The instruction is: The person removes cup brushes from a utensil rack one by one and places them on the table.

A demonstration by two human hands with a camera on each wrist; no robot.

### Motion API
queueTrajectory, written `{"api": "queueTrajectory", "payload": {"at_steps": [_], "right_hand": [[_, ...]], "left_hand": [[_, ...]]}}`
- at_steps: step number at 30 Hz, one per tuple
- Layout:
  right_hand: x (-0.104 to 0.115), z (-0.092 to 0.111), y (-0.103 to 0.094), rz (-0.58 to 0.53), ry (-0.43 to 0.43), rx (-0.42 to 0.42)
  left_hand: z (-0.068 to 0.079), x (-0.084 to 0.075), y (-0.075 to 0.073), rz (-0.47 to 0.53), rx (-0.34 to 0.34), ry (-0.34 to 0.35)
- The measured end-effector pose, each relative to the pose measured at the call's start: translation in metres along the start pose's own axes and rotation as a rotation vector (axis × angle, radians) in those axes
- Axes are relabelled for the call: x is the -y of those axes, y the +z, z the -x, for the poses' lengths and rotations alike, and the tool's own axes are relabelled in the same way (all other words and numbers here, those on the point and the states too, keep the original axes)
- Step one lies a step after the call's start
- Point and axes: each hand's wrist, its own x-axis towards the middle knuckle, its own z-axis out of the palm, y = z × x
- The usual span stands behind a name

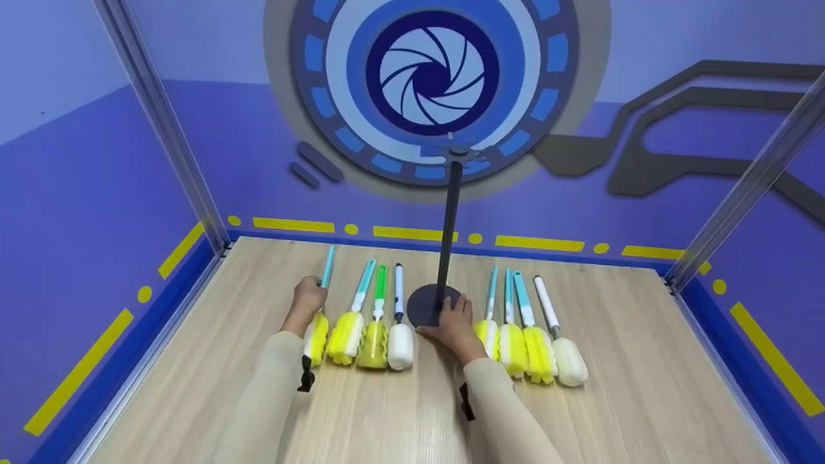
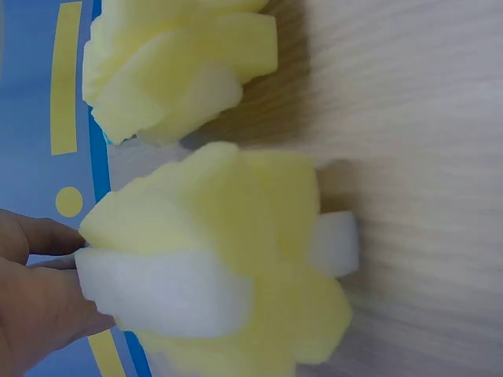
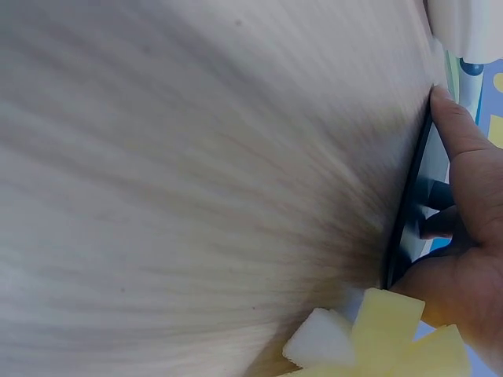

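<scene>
In the head view my left hand [image 1: 308, 298] grips the blue handle of the leftmost sponge brush [image 1: 316, 341]. The left wrist view shows that brush's yellow and white sponge head [image 2: 196, 251] close up, with fingers at its neck. My right hand [image 1: 456, 325] rests on the round dark base [image 1: 422, 304] of a stand, fingers spread beside its upright black pole [image 1: 449, 225]. The right wrist view has the thumb [image 3: 456, 126] straight along the base's edge. Prongs fan out from the stand's top [image 1: 457, 153].
Left of the stand lie a blue-handled brush [image 1: 346, 335], a green-handled brush [image 1: 374, 345] and a white-headed brush [image 1: 401, 347]. Several more lie to the right, the outermost a white brush [image 1: 570, 361]. Printed panels [image 1: 225, 148] wall the wooden table [image 1: 644, 361] at back and sides.
</scene>
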Motion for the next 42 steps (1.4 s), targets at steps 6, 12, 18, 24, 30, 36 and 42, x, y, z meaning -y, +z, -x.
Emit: {"api": "queueTrajectory", "payload": {"at_steps": [6, 12, 18, 24, 30, 36, 42], "right_hand": [[0.000, 0.000, -0.001, -0.003, 0.008, 0.012], [-0.002, -0.001, 0.000, -0.013, 0.014, 0.020], [-0.002, -0.001, 0.000, 0.004, 0.005, 0.013], [-0.001, -0.001, 0.000, -0.004, 0.004, 0.008], [0.000, 0.002, 0.001, -0.004, -0.010, -0.001], [-0.001, 0.001, 0.001, -0.032, 0.003, 0.015], [-0.002, 0.000, 0.001, -0.035, 0.011, 0.021]], "left_hand": [[-0.006, -0.004, 0.007, -0.048, -0.034, 0.014], [-0.011, -0.012, 0.008, -0.069, -0.076, 0.046], [-0.013, -0.011, 0.012, -0.062, -0.078, 0.041], [-0.012, -0.006, 0.020, -0.080, -0.040, 0.010], [-0.013, -0.002, 0.026, -0.103, -0.026, -0.006], [-0.011, -0.007, 0.031, -0.116, -0.031, -0.040], [-0.011, -0.010, 0.037, -0.138, -0.018, -0.053]]}}
